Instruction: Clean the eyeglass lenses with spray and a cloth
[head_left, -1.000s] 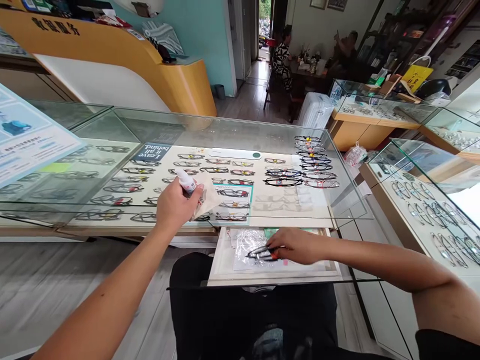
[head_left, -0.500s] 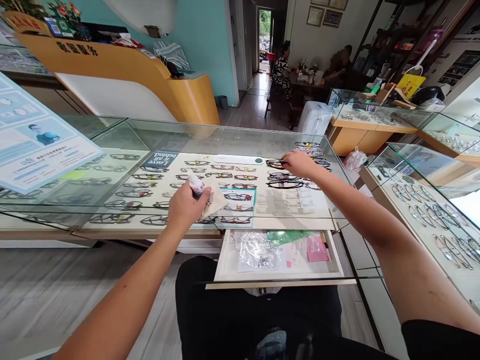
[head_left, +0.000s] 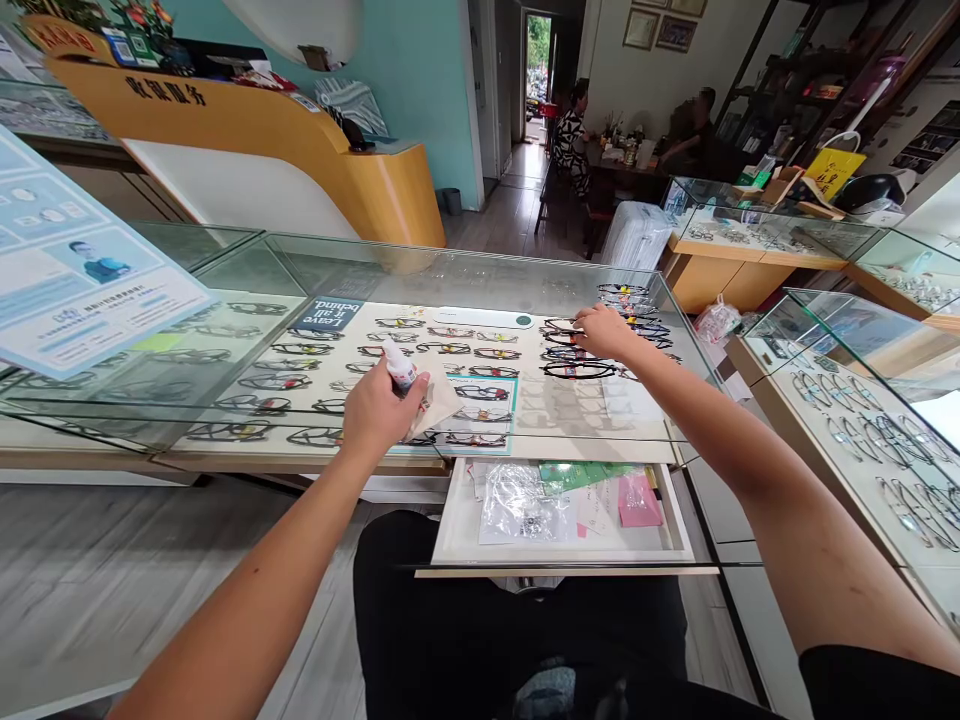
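Observation:
My left hand [head_left: 384, 408] is wrapped round a small white bottle [head_left: 400, 366], with a pale cloth [head_left: 442, 402] hanging below its fingers. Over the right part of the glass display case [head_left: 465, 258], my right hand [head_left: 604, 332] has its fingers bent down at a row of dark-framed glasses [head_left: 577, 369]. The fingertips meet the end of one frame, and whether they grip it is hidden. Rows of other glasses [head_left: 474, 352] lie on the white board to the left.
An open drawer [head_left: 450, 540] with plastic bags and papers juts out in front of my lap. A blue leaflet [head_left: 97, 270] stands at the left. More glass cases [head_left: 862, 400] line the right; two people sit at a far table.
The whole view has shifted slightly, moving the scene a little to the right. My left hand still has the bottle and cloth; my right hand stays at the same row of glasses.

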